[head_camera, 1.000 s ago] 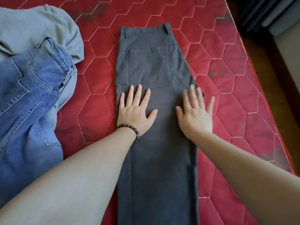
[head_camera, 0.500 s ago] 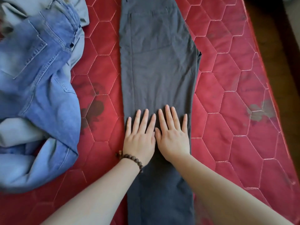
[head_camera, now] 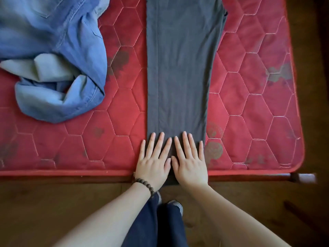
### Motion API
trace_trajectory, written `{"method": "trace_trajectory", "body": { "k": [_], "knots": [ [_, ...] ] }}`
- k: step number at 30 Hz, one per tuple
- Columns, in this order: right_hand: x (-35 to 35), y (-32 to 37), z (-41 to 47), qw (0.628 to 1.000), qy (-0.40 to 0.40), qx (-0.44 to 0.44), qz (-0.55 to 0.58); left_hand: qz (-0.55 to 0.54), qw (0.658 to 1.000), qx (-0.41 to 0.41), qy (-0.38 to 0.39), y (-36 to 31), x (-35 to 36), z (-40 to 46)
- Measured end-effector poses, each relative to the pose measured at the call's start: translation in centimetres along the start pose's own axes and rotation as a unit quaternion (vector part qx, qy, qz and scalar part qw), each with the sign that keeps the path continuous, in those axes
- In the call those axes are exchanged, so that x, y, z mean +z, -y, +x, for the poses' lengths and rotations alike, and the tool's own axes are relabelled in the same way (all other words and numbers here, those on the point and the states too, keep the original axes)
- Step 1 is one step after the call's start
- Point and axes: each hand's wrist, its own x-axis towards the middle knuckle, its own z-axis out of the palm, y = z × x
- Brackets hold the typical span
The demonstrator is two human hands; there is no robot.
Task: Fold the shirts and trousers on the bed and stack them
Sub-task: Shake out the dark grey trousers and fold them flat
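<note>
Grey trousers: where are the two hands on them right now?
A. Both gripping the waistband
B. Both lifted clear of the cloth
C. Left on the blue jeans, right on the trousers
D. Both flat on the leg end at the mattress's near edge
D: the left hand and right hand lie flat, fingers straight, side by side on the grey trousers at the near edge of the red mattress.

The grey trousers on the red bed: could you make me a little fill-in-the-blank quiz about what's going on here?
1. Both hands, left hand and right hand, press flat on the ____ trousers.
2. A beaded bracelet sits on the ____ wrist.
3. The crumpled blue jeans lie to the ____ of the trousers.
4. The mattress is ____ with hexagon stitching.

Missing words: grey; left; left; red
</note>
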Motion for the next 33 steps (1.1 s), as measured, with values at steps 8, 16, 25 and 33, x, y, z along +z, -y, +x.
{"method": "trace_trajectory", "body": {
  "k": [8, 16, 25, 33],
  "knots": [
    [-2.4, -0.6, -5.6, 0.946, -0.068, 0.143, 0.282, -0.292, 0.941, -0.149, -0.086, -1.6, -1.8, -6.5],
    [-5.0, -2.8, -6.9, 0.853, 0.054, 0.240, 0.460, -0.446, 0.845, -0.296, -0.020, -1.3, -5.4, -6.5],
    [-7.6, -6.3, -7.2, 0.808, 0.191, 0.184, 0.526, -0.445, 0.866, -0.200, 0.112, 1.7, -8.5, -6.1],
    [-14.2, -5.7, -1.3, 0.899, 0.094, 0.044, 0.426, -0.389, 0.918, -0.063, 0.044, 3.9, -14.0, -0.5]
  ]
}}
